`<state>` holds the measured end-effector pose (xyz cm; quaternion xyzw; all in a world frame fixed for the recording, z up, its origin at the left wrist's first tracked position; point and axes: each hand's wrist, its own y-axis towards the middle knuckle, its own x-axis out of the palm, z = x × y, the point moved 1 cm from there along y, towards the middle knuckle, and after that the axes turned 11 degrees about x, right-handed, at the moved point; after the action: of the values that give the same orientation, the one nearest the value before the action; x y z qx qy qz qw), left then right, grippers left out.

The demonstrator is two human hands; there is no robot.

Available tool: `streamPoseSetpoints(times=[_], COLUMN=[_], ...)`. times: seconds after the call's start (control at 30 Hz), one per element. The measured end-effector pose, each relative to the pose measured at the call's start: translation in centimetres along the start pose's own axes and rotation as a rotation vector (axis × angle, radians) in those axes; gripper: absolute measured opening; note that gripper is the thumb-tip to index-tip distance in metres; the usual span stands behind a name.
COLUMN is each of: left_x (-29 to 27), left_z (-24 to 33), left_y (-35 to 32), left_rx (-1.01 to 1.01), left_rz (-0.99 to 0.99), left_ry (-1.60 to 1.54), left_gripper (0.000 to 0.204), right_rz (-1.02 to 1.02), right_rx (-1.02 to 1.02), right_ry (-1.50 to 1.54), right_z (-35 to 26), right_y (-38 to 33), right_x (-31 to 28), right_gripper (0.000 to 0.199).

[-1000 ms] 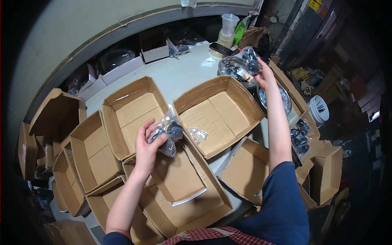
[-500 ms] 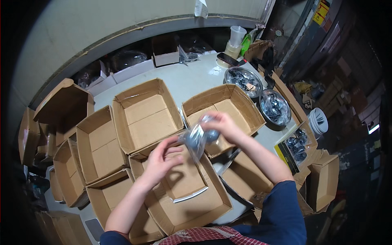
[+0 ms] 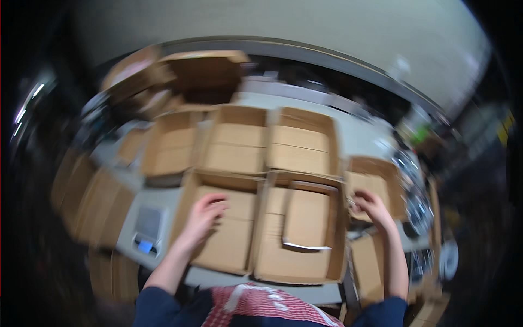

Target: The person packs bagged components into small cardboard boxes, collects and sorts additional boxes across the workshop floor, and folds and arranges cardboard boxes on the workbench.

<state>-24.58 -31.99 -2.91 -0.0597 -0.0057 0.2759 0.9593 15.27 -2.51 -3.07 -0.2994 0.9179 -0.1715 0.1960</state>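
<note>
My left hand [image 3: 207,216] hovers over a shallow cardboard tray [image 3: 229,250] at the front left, its fingers loosely bent and apart with nothing seen in them. Beside the left rim of a smaller cardboard box [image 3: 402,188], my right hand [image 3: 374,209] hangs with curled fingers. Motion smears those fingertips, and whether they grip anything is unclear. Between the hands stands another front tray [image 3: 291,267], holding a smaller carton tray [image 3: 309,218] with a white front edge. No plastic bag can be made out in either hand.
Behind are more cardboard trays [image 3: 302,144]. A compact scale with a blue patch [image 3: 145,246] sits at the left. Bowls of plastic-wrapped parts [image 3: 418,210] line the right side, near a white bucket [image 3: 449,259]. A large open carton [image 3: 204,79] stands at the back left.
My view has swung left, so the trays appear farther right. My hands have moved apart, and the clear bag with dark round pieces no longer shows in my right hand.
</note>
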Motion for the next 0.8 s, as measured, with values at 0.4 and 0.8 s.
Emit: streamPoseSetpoints(times=[0.4,0.8], left_x=[-14.2,-31.5], left_z=[-4.1,-9.3], left_y=[-18.5,-36.7], left_rx=[0.19,0.223], left_rz=[0.214,0.229], left_ry=[-0.104,0.169], left_gripper=[0.027,0.022], right_rz=[-0.539,-0.882], right_rx=[-0.354,-0.242], right_ry=[-0.555,-0.715], right_z=[-11.3,-14.0], right_y=[-7.2,-22.7], right_x=[25.2,51.7], right_gripper=[0.028,0.028])
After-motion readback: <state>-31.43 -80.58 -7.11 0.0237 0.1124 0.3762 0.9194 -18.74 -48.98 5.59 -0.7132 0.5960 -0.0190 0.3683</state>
